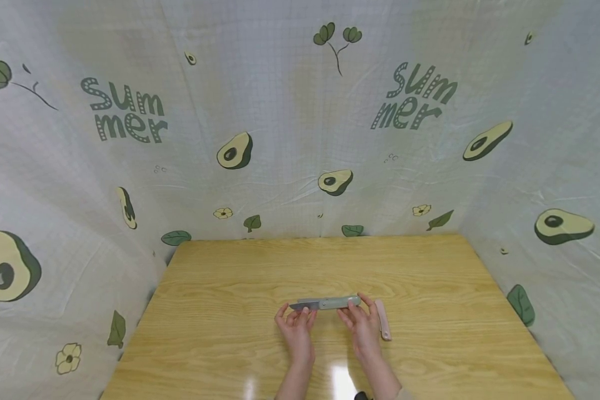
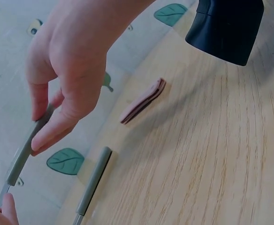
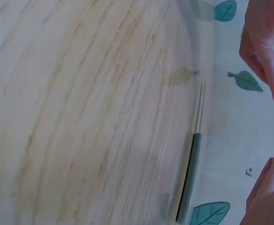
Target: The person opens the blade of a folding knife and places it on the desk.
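Observation:
A green-handled folding knife (image 1: pixel 336 303) lies level between my two hands, its dark blade opened out to the left. My left hand (image 1: pixel 298 336) pinches the blade with thumb and fingers. The handle's right end is gripped by my right hand (image 1: pixel 365 333). Just right of that hand, a pink folding knife (image 1: pixel 383 320) lies folded on the table; its dark slot shows in the left wrist view. A second green-handled piece (image 2: pixel 94 183), with thin metal strips at its end in the right wrist view, sits close to the held knife and is largely overlapped in the head view.
A light wood table (image 1: pixel 220 289) spreads beneath, glossy near its front edge. White cloth (image 1: pixel 280 100) printed with avocados and leaves hangs behind and on both sides. A black wrist device (image 2: pixel 228 28) shows at the top of the left wrist view.

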Available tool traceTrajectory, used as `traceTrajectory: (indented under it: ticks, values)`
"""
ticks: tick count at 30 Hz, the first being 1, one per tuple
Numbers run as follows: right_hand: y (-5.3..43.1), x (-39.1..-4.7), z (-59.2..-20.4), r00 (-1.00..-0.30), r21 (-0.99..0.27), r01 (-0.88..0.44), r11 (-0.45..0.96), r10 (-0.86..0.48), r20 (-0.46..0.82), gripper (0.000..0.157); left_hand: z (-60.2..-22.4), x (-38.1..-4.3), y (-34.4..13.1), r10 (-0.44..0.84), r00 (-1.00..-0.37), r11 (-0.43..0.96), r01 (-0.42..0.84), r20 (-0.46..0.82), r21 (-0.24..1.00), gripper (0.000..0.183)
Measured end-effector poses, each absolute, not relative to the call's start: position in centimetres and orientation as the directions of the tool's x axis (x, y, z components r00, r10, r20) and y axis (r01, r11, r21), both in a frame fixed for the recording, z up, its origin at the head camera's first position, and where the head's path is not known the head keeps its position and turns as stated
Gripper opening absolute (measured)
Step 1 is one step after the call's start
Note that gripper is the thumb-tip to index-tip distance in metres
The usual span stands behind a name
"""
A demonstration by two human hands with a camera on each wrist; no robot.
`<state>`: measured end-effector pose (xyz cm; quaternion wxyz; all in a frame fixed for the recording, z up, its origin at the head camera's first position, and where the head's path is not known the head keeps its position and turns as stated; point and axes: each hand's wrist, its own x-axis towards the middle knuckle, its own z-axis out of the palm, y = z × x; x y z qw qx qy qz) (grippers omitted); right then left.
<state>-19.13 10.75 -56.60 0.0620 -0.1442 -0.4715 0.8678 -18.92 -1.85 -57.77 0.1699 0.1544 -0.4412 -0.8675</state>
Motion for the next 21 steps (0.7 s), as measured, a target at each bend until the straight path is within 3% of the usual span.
traceTrajectory:
  ticks: [14, 21]
  values:
    - [11.4, -18.9, -57.0, -0.959, -0.875, 0.069, -0.478, 0.209, -0.190, 0.037, -58.0, -18.7, -2.4, -0.429, -0.900, -0.536, 0.184, -0.078, 0.824, 0.053]
    - [12.4, -18.6, -57.1, -0.969, -0.908, 0.074, -0.411, 0.185, -0.163, 0.054, -58.2, -18.5, -3.1, -0.371, -0.926, -0.473, 0.131, -0.063, 0.871, 0.056]
